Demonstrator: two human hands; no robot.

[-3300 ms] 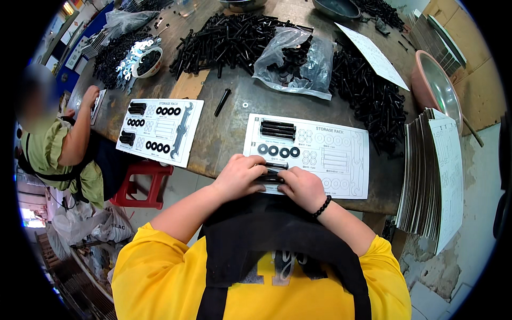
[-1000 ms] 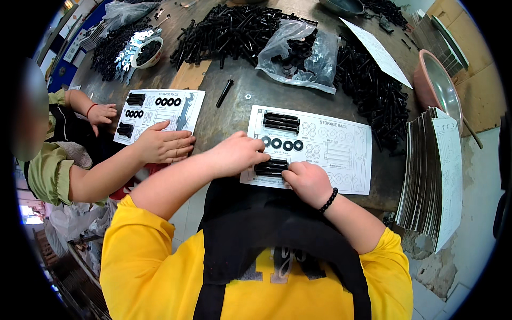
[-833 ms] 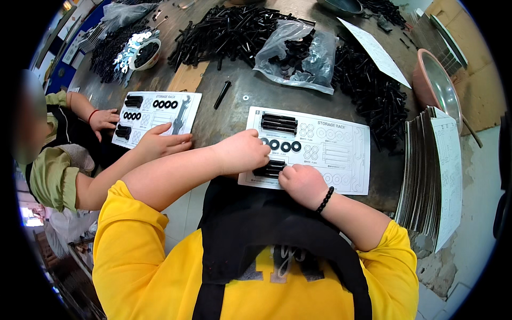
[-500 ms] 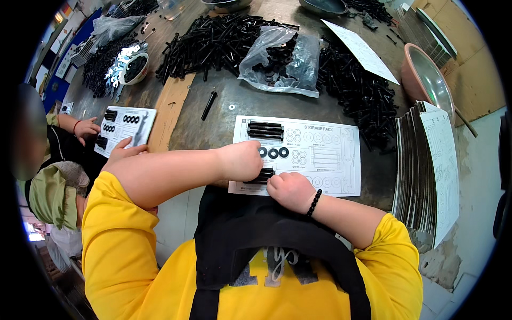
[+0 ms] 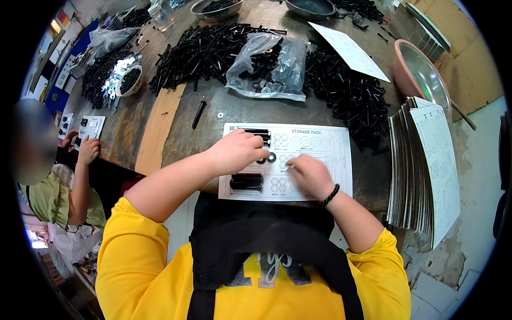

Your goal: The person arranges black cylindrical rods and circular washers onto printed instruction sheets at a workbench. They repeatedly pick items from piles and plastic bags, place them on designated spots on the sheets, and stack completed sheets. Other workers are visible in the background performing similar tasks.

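A white printed card [image 5: 338, 181] with part outlines lies in front of me. Several black bolts [image 5: 246, 182] are grouped at its lower left, and more lie at its upper left, partly under my left hand [image 5: 234, 153]. That hand is closed, its fingertips down at a row of black washers [image 5: 272, 157], some of them hidden by it. Over the middle of the card my right hand [image 5: 312, 175] is a little blurred, its fingertips drawn together above the printed nut outlines. Whatever small thing they pinch cannot be made out.
Beyond the card are piles of black bolts [image 5: 200, 56], a clear plastic bag [image 5: 292, 69] of washers, one loose bolt [image 5: 199, 114] and a small washer [image 5: 220, 115]. At right stand a stack of cards [image 5: 413, 170] and a pink-rimmed bowl [image 5: 400, 66]. A co-worker's hand [image 5: 88, 151] holds another card [image 5: 90, 127].
My right hand has left the lower bolts and moved right and up over the card. My left hand has shifted left and up, uncovering the lower bolts. The co-worker's card is farther left.
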